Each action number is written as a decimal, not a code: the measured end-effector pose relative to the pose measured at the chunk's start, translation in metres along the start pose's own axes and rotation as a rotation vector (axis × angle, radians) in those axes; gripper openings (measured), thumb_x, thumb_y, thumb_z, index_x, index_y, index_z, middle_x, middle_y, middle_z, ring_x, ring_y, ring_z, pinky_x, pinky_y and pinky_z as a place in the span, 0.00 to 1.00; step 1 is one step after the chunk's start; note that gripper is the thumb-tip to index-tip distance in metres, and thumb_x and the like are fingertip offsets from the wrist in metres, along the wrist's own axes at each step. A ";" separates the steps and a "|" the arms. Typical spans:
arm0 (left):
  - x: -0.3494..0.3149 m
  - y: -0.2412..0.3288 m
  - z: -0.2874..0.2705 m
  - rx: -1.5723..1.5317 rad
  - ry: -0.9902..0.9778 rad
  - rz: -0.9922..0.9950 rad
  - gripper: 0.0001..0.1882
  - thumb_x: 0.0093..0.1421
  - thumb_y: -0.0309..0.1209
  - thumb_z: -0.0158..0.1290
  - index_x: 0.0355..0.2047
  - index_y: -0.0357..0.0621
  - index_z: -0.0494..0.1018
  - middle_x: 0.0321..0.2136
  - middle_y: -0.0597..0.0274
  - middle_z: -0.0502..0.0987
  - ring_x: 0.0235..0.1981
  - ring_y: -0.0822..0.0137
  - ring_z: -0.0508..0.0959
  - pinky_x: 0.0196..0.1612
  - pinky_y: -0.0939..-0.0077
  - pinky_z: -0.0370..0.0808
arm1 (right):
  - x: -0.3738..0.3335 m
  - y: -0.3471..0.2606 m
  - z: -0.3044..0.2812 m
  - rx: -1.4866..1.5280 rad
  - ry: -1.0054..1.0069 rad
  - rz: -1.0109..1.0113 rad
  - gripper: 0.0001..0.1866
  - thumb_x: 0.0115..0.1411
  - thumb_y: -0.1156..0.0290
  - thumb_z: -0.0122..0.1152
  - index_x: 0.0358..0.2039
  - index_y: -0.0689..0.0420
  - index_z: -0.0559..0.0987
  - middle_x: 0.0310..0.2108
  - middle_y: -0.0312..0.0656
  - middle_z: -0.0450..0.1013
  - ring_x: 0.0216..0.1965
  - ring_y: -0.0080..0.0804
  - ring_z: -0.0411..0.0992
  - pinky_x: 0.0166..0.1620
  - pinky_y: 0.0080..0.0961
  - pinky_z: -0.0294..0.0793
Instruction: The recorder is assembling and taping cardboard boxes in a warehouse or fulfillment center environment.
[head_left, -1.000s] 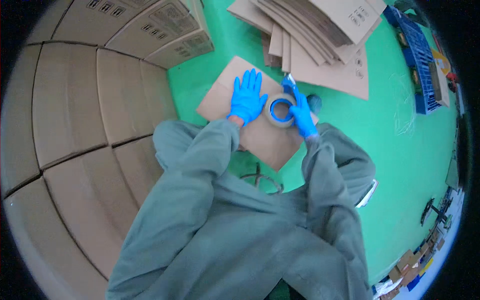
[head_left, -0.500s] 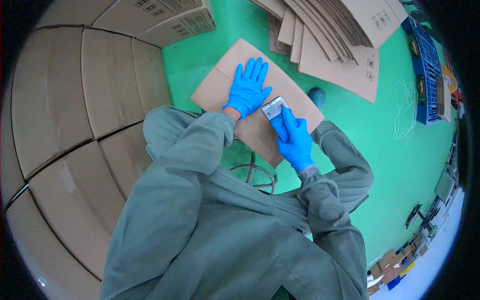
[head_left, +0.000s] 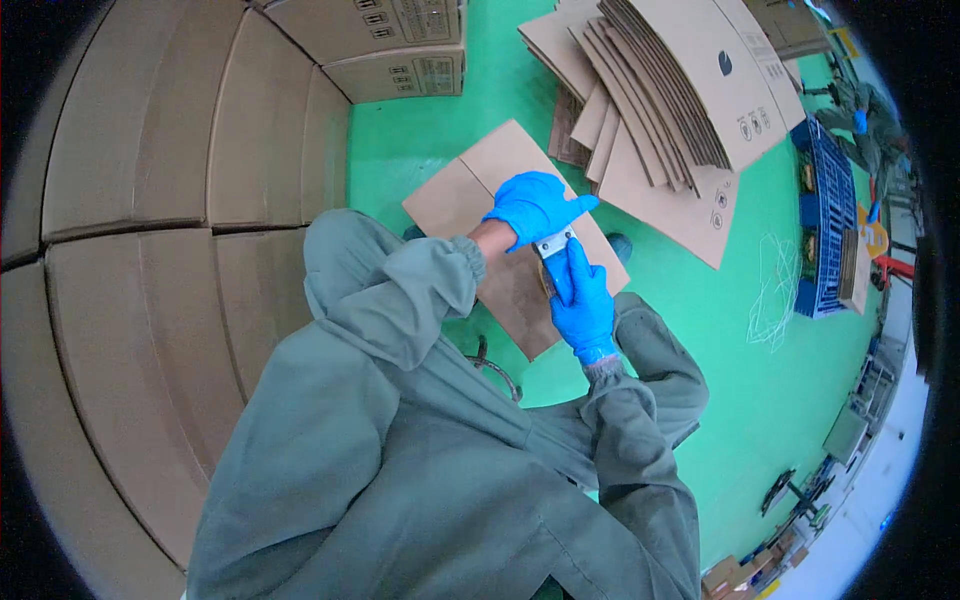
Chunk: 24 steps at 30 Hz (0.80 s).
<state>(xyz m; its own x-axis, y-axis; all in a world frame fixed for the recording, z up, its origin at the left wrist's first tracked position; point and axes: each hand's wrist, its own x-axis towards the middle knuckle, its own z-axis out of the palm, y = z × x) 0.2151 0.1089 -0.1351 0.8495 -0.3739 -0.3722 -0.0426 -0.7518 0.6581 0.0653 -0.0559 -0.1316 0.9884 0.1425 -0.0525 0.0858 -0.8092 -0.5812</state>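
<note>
My right hand [head_left: 583,308], in a blue glove, is closed around a tape dispenser [head_left: 553,243] with a flat metal head; an amber, curved edge shows beside its grip. Right at the metal head is my left hand [head_left: 530,208], also gloved in blue. It is curled, with one digit stretched to the right, and its other fingertips are hidden. Whatever they may pinch does not show. Both hands are above a plain brown cardboard box [head_left: 450,200] with a seam across its far part, lying between my knees.
Stacked cartons [head_left: 130,320] wall off the left side. Flattened cardboard sheets [head_left: 660,100] lie fanned out at the far right. Beyond them stand a blue crate [head_left: 832,215] and a tangle of white strap [head_left: 775,290] on the green floor. Another person [head_left: 870,125] is at the far right edge.
My left hand has lifted off its flat, spread position on the cardboard and moved right to the dispenser's metal head, curling up. The right hand still holds the dispenser. The view has shifted.
</note>
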 end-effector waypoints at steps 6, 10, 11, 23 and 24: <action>0.010 -0.043 0.026 -0.153 0.078 0.037 0.38 0.62 0.66 0.43 0.25 0.41 0.82 0.28 0.42 0.80 0.33 0.43 0.81 0.41 0.51 0.76 | 0.012 -0.020 -0.013 -0.068 -0.086 -0.051 0.47 0.46 0.77 0.61 0.69 0.44 0.62 0.35 0.53 0.68 0.34 0.55 0.72 0.35 0.46 0.75; 0.024 -0.100 -0.032 0.036 0.401 -0.096 0.33 0.64 0.60 0.43 0.24 0.45 0.83 0.25 0.45 0.80 0.28 0.42 0.80 0.35 0.47 0.76 | 0.049 -0.049 -0.017 -0.113 -0.264 -0.031 0.46 0.47 0.76 0.61 0.70 0.43 0.60 0.37 0.57 0.69 0.34 0.59 0.73 0.36 0.50 0.75; 0.031 -0.129 -0.058 0.076 0.451 -0.112 0.33 0.64 0.60 0.44 0.21 0.44 0.81 0.23 0.45 0.79 0.27 0.43 0.80 0.33 0.47 0.75 | 0.061 -0.057 -0.015 -0.134 -0.314 -0.046 0.46 0.48 0.75 0.61 0.70 0.42 0.59 0.37 0.57 0.70 0.34 0.59 0.74 0.36 0.50 0.75; 0.100 -0.264 0.061 -0.076 0.027 -0.546 0.42 0.63 0.66 0.38 0.51 0.39 0.77 0.58 0.39 0.71 0.57 0.38 0.72 0.60 0.51 0.68 | 0.138 -0.100 0.020 -0.322 -0.574 0.012 0.39 0.51 0.70 0.60 0.66 0.42 0.62 0.35 0.61 0.72 0.32 0.61 0.75 0.33 0.52 0.77; 0.101 -0.262 0.055 -0.037 0.030 -0.529 0.44 0.62 0.67 0.37 0.52 0.38 0.77 0.59 0.38 0.70 0.58 0.37 0.71 0.61 0.52 0.67 | 0.137 -0.101 0.021 -0.333 -0.557 -0.004 0.39 0.51 0.70 0.60 0.65 0.43 0.62 0.35 0.60 0.72 0.32 0.61 0.75 0.33 0.52 0.77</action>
<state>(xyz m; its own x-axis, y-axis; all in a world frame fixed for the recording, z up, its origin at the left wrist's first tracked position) 0.2827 0.2386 -0.3812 0.7645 0.0679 -0.6410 0.4143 -0.8136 0.4080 0.1895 0.0575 -0.0975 0.7826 0.3476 -0.5164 0.2119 -0.9288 -0.3041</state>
